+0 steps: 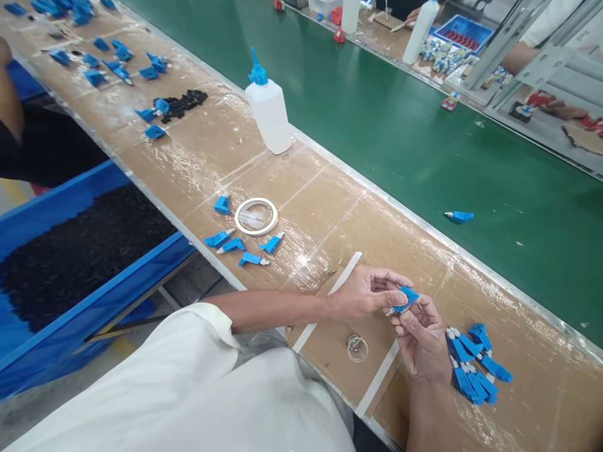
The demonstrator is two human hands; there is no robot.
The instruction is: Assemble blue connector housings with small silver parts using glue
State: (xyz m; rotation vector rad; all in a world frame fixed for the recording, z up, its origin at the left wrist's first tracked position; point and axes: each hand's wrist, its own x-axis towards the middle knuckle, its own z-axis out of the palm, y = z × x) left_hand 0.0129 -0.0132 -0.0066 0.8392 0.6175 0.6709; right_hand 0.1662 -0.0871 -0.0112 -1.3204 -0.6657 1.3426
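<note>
Both hands meet over the bench around a small blue plastic part (407, 297) with a pale tip. My left hand (365, 294) pinches it between thumb and fingers. From the other side, my right hand (421, 336) has its thumb and fingers closed on the lower end of that same part. Under the hands lies a cardboard piece (325, 361) edged with white tape, and a small clear round cup (357, 348) sits on it. Right of my right hand is a pile of similar blue parts (475, 370). Several more blue parts (232, 245) lie left of my left forearm.
A tape roll (257, 216) and a white squeeze bottle (269, 116) with a blue nozzle stand on the bench. Beyond runs a green belt (358, 119) carrying a blue part (459, 216). A blue bin (101, 251) of black pieces is at left. Other people's arms show nearby.
</note>
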